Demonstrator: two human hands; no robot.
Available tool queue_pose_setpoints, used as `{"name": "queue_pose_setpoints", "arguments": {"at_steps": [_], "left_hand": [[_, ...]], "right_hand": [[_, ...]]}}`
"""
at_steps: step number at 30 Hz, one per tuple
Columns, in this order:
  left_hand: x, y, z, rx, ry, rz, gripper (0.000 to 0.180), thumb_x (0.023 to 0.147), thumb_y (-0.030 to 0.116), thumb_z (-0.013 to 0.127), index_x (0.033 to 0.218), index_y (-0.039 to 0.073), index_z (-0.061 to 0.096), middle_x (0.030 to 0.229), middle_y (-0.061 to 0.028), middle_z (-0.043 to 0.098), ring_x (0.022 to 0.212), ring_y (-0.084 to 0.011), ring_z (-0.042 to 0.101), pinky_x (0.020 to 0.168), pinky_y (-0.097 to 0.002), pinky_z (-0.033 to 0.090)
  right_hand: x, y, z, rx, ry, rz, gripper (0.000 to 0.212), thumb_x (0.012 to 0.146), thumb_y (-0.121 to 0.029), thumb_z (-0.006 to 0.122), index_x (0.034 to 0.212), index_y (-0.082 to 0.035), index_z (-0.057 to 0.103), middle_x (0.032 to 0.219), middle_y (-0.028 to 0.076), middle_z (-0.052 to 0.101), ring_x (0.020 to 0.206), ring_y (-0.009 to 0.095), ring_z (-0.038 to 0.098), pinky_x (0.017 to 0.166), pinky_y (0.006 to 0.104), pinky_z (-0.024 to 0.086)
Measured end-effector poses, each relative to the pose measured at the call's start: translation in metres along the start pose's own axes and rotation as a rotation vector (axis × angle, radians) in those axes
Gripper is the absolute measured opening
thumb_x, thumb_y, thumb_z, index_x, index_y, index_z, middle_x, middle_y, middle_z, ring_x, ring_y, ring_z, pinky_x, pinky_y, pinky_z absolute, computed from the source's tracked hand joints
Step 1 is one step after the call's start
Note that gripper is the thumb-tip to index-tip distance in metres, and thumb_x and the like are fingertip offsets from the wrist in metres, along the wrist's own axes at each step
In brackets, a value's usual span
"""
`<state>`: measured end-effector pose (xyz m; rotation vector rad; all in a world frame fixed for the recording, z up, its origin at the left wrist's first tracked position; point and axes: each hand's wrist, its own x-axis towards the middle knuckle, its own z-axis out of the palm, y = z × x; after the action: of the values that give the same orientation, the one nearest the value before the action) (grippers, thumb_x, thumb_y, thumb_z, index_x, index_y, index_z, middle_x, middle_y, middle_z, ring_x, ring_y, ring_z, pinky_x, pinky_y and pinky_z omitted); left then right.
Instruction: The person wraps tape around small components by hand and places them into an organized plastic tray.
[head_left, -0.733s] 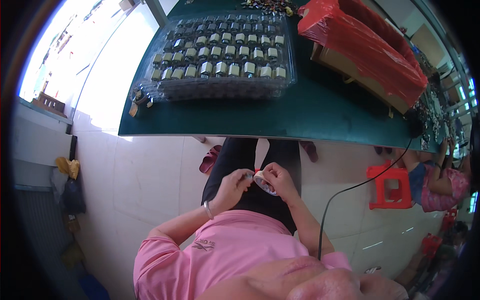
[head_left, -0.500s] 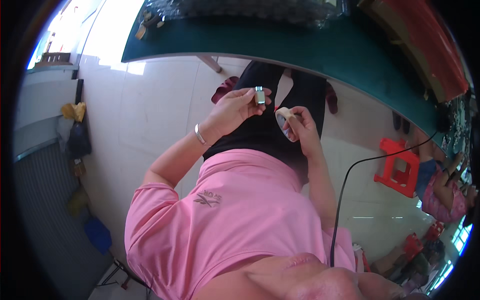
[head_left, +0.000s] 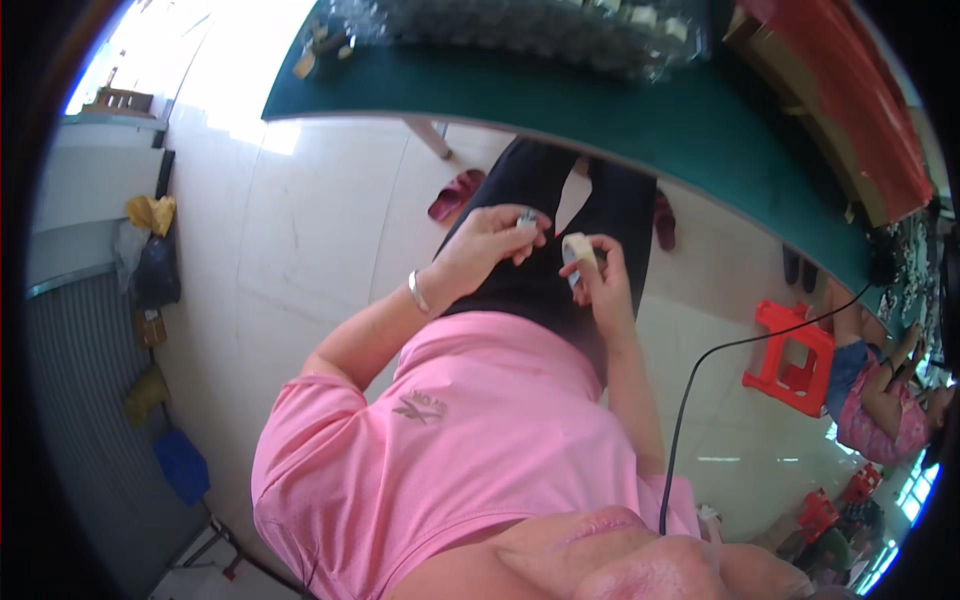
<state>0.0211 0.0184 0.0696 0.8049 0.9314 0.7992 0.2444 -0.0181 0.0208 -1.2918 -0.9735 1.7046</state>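
Above my lap, my left hand (head_left: 496,240) pinches a small block-like piece (head_left: 527,221) between thumb and fingers. It looks pale with a shiny metal end; its exact kind is too small to make out. A little to the right, my right hand (head_left: 606,278) holds a roll of cream masking tape (head_left: 577,250), the fingers hooked through and around the ring. The two hands are close together but apart. Behind them are my black trousers, just short of the table edge.
A green-topped table (head_left: 440,92) runs across the far side, bearing clear plastic trays (head_left: 530,35) of small parts and a carton with red wrapping (head_left: 850,90). A black cable (head_left: 698,365) hangs at right. Beyond it are a red stool (head_left: 792,357) and another person (head_left: 880,420).
The view has shifted slightly, and both hands appear lower. The small piece is turned and more covered by my left fingers. The tape roll now shows more of its outer side.
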Motion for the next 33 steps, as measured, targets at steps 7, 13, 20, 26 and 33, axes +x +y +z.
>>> {"name": "queue_pose_setpoints", "arguments": {"at_steps": [7,13,20,26,33], "left_hand": [[-0.006,-0.009,-0.011,0.108,0.008,-0.059,0.027,0.096,0.015,0.06,0.117,-0.003,0.062,0.093,-0.003,0.065,0.075,-0.0066,0.058,0.07,-0.0203,0.049],[0.019,-0.017,-0.034,0.039,0.057,-0.109,0.029,0.1,0.022,0.055,0.112,-0.002,0.065,0.087,-0.0026,0.065,0.071,-0.0056,0.056,0.066,-0.0196,0.047],[0.046,-0.05,-0.056,0.148,0.14,-0.049,0.027,0.1,0.021,0.053,0.101,-0.001,0.067,0.078,-0.0012,0.063,0.061,-0.0049,0.051,0.055,-0.019,0.042],[0.052,-0.045,-0.053,0.286,0.161,-0.094,0.026,0.1,0.022,0.053,0.102,0.001,0.068,0.077,0.0009,0.063,0.062,-0.0036,0.051,0.056,-0.0182,0.044],[0.013,0.06,-0.023,0.335,-0.119,-0.01,0.028,0.099,0.022,0.058,0.11,-0.002,0.067,0.085,-0.0015,0.066,0.068,-0.0047,0.054,0.062,-0.0186,0.048]], "right_hand": [[-0.005,-0.025,0.01,-0.022,-0.135,0.014,0.085,0.092,-0.004,0.06,0.154,-0.017,0.003,0.078,0.01,0.066,0.051,0.008,0.051,0.048,0.0206,0.041],[0.033,-0.036,0.001,0.121,-0.207,-0.027,0.081,0.094,-0.005,0.056,0.155,-0.019,0.004,0.078,0.011,0.064,0.052,0.01,0.051,0.049,0.0208,0.041],[0.077,0.003,-0.049,0.564,-0.205,0.092,0.075,0.091,-0.008,0.056,0.152,-0.019,0.013,0.079,0.018,0.063,0.046,0.016,0.049,0.056,0.0316,0.045],[0.095,0.025,-0.068,0.923,-0.295,0.066,0.069,0.092,-0.01,0.057,0.149,-0.018,0.019,0.083,0.019,0.063,0.045,0.015,0.047,0.056,0.0331,0.044],[0.096,0.029,-0.071,0.903,-0.249,0.054,0.072,0.091,-0.009,0.054,0.153,-0.018,0.017,0.08,0.014,0.064,0.043,0.015,0.047,0.054,0.0314,0.044]]}}
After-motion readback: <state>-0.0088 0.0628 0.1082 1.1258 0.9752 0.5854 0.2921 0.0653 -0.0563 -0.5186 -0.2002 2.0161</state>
